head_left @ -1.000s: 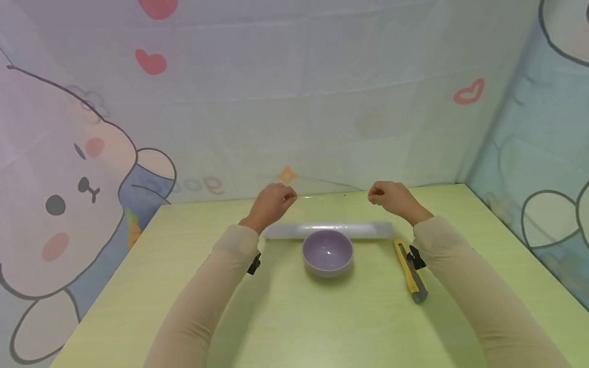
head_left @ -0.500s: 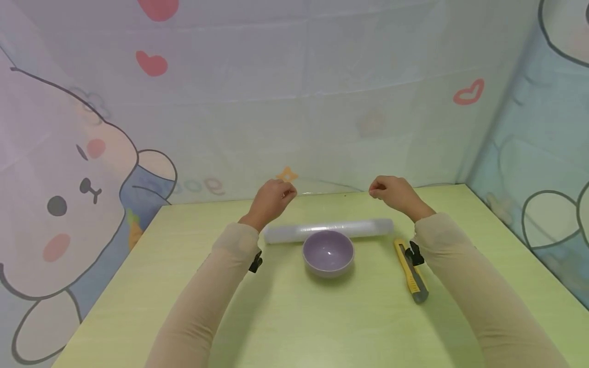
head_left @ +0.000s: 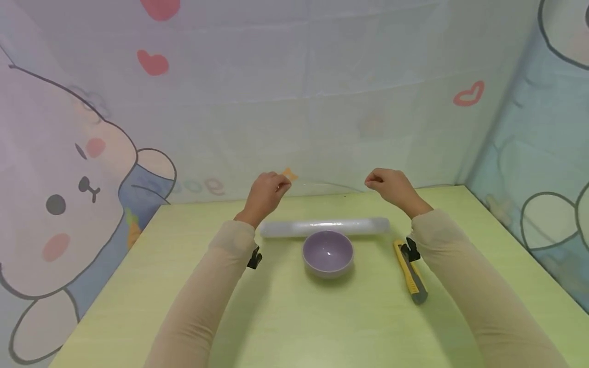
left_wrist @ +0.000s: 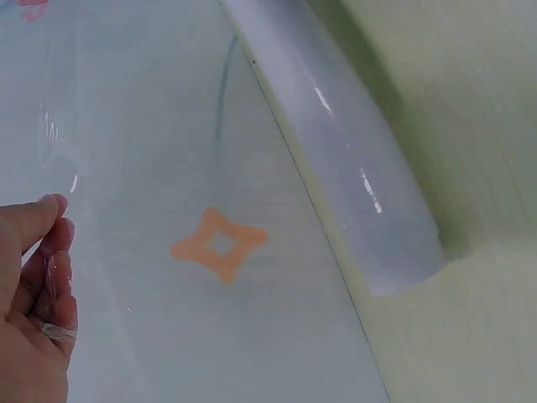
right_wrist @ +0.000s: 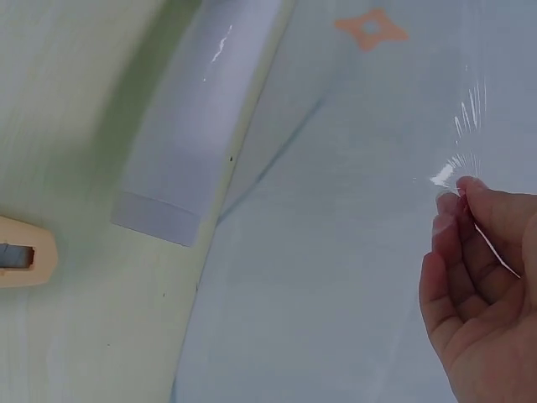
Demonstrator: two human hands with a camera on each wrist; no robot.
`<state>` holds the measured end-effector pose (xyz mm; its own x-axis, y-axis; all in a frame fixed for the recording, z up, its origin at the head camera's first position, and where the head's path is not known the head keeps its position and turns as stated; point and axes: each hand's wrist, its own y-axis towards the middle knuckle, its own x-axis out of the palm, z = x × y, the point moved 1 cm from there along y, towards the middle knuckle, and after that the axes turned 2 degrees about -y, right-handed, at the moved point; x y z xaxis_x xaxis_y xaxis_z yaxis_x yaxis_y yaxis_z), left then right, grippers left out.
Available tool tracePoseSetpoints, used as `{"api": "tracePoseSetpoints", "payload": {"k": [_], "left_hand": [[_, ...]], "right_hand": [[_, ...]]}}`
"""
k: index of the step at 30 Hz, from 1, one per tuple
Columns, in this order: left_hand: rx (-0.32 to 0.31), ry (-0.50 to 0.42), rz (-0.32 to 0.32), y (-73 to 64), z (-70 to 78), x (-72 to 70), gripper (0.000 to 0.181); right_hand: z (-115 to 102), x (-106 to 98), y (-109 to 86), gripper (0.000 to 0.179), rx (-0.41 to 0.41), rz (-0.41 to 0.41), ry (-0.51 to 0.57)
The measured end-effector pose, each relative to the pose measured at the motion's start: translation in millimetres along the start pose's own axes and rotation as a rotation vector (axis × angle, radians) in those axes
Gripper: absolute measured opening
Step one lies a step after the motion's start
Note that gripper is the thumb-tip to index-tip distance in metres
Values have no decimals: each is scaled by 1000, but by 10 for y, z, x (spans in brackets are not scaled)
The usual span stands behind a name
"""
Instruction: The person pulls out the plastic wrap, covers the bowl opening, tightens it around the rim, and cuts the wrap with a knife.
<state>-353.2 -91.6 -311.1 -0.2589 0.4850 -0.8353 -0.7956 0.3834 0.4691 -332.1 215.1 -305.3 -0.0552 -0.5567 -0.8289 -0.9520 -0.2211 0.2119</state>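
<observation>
Between thumb and fingers, my left hand (head_left: pixel 266 198) pinches the edge of clear cling film (left_wrist: pixel 52 133). My right hand (head_left: pixel 393 190) pinches another part of the edge, where the film (right_wrist: pixel 471 109) shows bright stretch creases at the fingertips. Both hands are raised over the table's far edge, with the nearly invisible film spread between them. Behind the bowl, the white cling film roll (head_left: pixel 325 227) lies crosswise on the table. A purple bowl (head_left: pixel 328 253) stands upright just in front of the roll, and nothing shows inside it.
A yellow and grey utility knife (head_left: pixel 410 276) lies on the light green table (head_left: pixel 322 327), right of the bowl and near my right sleeve. A printed cloth backdrop (head_left: pixel 331 102) hangs behind the far edge, with another on each side.
Both hands have risen slightly, still pinching the film. The roll tilted at half a second ago, then levelled again, and now lies slightly farther back. Bowl and knife stay put.
</observation>
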Motion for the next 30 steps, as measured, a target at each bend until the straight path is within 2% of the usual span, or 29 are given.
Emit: {"api": "tracePoseSetpoints", "payload": {"k": [13, 30], "left_hand": [[16, 9, 12, 22, 62, -61, 17], [34, 15, 4, 131, 99, -177, 20]], "right_hand": [[-13, -53, -17, 28, 12, -8, 9], [-37, -68, -6, 25, 23, 84, 42]]}}
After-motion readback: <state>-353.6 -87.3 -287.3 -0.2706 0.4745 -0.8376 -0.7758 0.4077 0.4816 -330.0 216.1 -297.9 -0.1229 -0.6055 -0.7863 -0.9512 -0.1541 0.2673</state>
